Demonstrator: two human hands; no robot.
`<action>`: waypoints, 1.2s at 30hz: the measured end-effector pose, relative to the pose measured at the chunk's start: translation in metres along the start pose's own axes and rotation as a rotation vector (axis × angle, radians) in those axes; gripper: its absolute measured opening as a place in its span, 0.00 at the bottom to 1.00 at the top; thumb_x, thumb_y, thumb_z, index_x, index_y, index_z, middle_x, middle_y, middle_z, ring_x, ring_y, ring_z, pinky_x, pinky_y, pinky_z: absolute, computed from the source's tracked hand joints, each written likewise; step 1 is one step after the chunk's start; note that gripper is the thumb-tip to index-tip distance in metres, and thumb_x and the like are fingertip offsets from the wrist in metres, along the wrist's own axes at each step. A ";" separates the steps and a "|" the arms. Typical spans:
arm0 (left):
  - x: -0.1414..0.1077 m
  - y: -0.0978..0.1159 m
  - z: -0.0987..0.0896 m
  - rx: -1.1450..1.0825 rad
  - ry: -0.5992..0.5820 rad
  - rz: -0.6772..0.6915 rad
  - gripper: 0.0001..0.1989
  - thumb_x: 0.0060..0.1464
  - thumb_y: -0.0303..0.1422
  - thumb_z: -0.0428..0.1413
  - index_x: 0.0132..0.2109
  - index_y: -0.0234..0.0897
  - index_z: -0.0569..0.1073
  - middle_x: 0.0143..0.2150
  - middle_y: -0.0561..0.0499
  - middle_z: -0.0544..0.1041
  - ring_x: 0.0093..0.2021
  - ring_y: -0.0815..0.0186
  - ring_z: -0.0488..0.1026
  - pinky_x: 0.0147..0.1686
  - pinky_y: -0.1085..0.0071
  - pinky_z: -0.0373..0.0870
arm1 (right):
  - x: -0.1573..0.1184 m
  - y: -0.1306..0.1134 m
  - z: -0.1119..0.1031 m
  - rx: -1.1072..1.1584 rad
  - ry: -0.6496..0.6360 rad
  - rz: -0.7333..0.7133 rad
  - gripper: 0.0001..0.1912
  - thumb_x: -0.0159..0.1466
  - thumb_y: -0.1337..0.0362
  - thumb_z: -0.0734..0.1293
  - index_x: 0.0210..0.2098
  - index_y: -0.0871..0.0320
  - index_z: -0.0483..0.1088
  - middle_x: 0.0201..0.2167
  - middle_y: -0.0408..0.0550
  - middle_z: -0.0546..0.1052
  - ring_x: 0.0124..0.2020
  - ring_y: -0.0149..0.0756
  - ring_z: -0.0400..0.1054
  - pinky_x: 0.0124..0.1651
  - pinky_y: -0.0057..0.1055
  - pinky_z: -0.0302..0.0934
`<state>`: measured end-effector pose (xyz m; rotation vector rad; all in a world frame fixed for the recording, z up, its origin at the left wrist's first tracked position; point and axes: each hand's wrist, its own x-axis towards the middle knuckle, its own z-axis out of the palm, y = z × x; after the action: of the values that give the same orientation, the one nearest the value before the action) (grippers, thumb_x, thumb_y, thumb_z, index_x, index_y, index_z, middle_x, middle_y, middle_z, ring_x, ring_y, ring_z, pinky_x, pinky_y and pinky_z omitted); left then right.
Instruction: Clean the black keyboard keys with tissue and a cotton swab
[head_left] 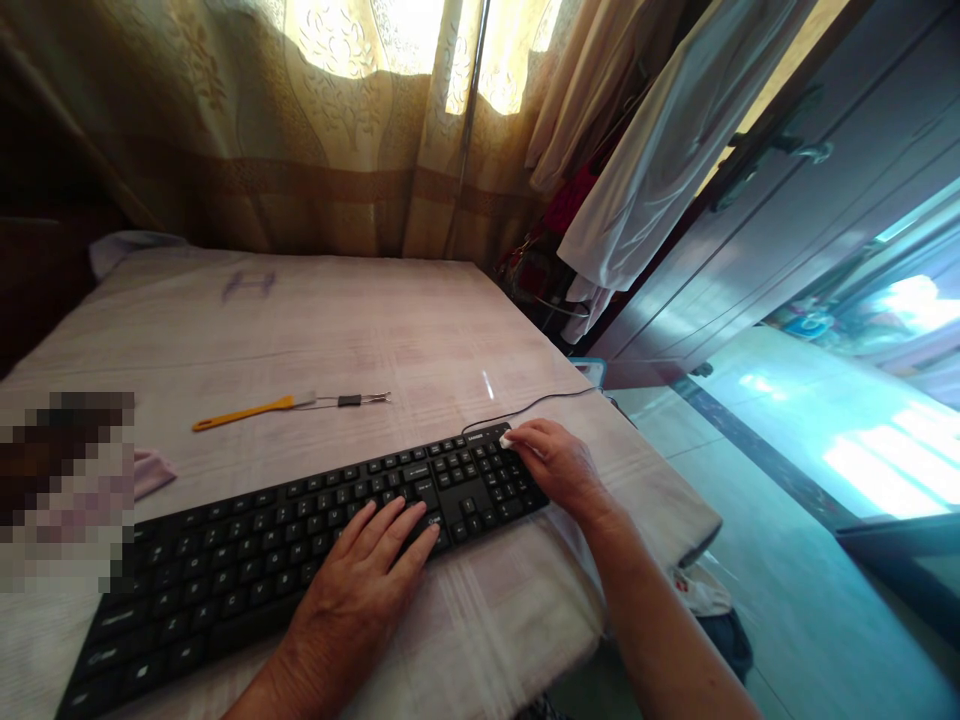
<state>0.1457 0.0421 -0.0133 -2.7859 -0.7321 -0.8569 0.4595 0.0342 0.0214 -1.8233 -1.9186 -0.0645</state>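
Note:
A black full-size keyboard [262,555] lies at a slant across the cloth-covered surface. My left hand [364,575] rests on its right part, fingers stretched and slightly spread over the keys, gripping nothing. At the keyboard's top right corner, above the number pad, my right hand [553,460] pinches a small white wad [507,438] against the keys. What the wad is made of is too small to tell. Beyond the keyboard lie a brush [244,413] with an orange-yellow handle and, just right of it, a wire keycap puller [349,400] with a dark grip.
The keyboard's cable [532,403] runs off to the right edge of the pale tablecloth [337,310]. Patterned curtains [337,150] hang behind, with white clothes [637,190] to their right. A door [750,190] and tiled floor [795,560] are at right. A pixelated patch hides the left side.

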 end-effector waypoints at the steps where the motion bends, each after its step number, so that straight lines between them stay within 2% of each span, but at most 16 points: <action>1: 0.000 0.000 0.000 0.000 0.003 -0.004 0.17 0.66 0.31 0.48 0.55 0.45 0.76 0.57 0.50 0.79 0.57 0.58 0.74 0.60 0.57 0.64 | -0.001 0.005 -0.001 -0.007 0.000 0.009 0.11 0.66 0.69 0.65 0.40 0.51 0.79 0.38 0.47 0.80 0.41 0.38 0.74 0.45 0.33 0.68; 4: 0.001 0.002 -0.001 -0.003 0.020 -0.012 0.17 0.65 0.30 0.47 0.54 0.45 0.76 0.56 0.50 0.79 0.57 0.58 0.74 0.60 0.57 0.64 | -0.004 0.013 -0.004 -0.053 0.028 0.041 0.10 0.65 0.69 0.66 0.39 0.51 0.79 0.37 0.48 0.80 0.40 0.40 0.74 0.43 0.34 0.68; 6: 0.002 0.003 -0.002 -0.004 0.027 -0.014 0.17 0.65 0.30 0.47 0.54 0.44 0.77 0.56 0.49 0.79 0.57 0.59 0.74 0.60 0.57 0.64 | -0.005 0.010 -0.005 -0.042 0.061 0.037 0.10 0.65 0.69 0.66 0.39 0.52 0.79 0.37 0.49 0.80 0.40 0.40 0.74 0.43 0.34 0.68; 9: 0.002 0.003 -0.002 -0.006 0.022 -0.018 0.16 0.65 0.30 0.48 0.54 0.44 0.76 0.56 0.49 0.79 0.56 0.58 0.74 0.60 0.56 0.64 | -0.004 -0.009 -0.004 0.032 0.072 -0.056 0.11 0.66 0.69 0.64 0.42 0.53 0.78 0.39 0.49 0.80 0.41 0.39 0.74 0.45 0.33 0.68; 12: 0.001 0.002 -0.001 -0.011 0.006 -0.022 0.16 0.66 0.31 0.49 0.54 0.44 0.76 0.57 0.49 0.79 0.57 0.57 0.74 0.60 0.55 0.64 | -0.004 -0.033 0.001 0.053 0.013 -0.195 0.11 0.67 0.69 0.64 0.43 0.53 0.78 0.40 0.50 0.80 0.41 0.38 0.73 0.45 0.33 0.67; 15: 0.001 0.002 0.000 -0.010 0.003 -0.021 0.16 0.66 0.32 0.48 0.55 0.45 0.76 0.57 0.49 0.79 0.57 0.57 0.74 0.60 0.55 0.64 | -0.004 -0.041 0.003 0.018 -0.028 -0.225 0.11 0.67 0.70 0.64 0.42 0.52 0.78 0.40 0.50 0.80 0.40 0.37 0.72 0.44 0.32 0.67; 24: 0.001 0.002 0.000 -0.006 0.010 -0.022 0.17 0.66 0.31 0.47 0.54 0.45 0.77 0.56 0.49 0.79 0.56 0.58 0.74 0.60 0.56 0.65 | -0.013 0.004 -0.013 -0.078 -0.046 -0.109 0.12 0.65 0.71 0.65 0.42 0.52 0.79 0.40 0.50 0.80 0.41 0.40 0.73 0.43 0.34 0.67; 27: 0.001 0.003 0.001 -0.006 0.020 -0.037 0.17 0.66 0.31 0.47 0.54 0.45 0.77 0.56 0.49 0.79 0.57 0.58 0.74 0.60 0.56 0.64 | -0.013 0.009 -0.017 -0.094 -0.026 -0.062 0.11 0.64 0.70 0.65 0.40 0.52 0.79 0.38 0.50 0.80 0.40 0.40 0.73 0.43 0.34 0.67; 31: 0.001 0.005 0.001 -0.009 0.031 -0.047 0.17 0.66 0.31 0.47 0.54 0.45 0.77 0.55 0.48 0.79 0.57 0.58 0.73 0.61 0.56 0.63 | -0.004 -0.015 -0.013 0.027 0.019 -0.083 0.10 0.66 0.69 0.65 0.42 0.52 0.78 0.40 0.49 0.80 0.42 0.38 0.73 0.45 0.32 0.67; 36: 0.000 0.003 0.001 -0.012 0.016 -0.035 0.16 0.65 0.32 0.49 0.55 0.45 0.76 0.56 0.48 0.79 0.57 0.58 0.74 0.62 0.55 0.64 | 0.015 -0.065 0.009 0.067 -0.045 -0.233 0.10 0.67 0.69 0.65 0.43 0.53 0.77 0.42 0.50 0.80 0.43 0.39 0.73 0.48 0.33 0.67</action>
<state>0.1482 0.0398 -0.0141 -2.7815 -0.7779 -0.8915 0.3946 0.0447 0.0383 -1.5645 -2.1314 -0.0365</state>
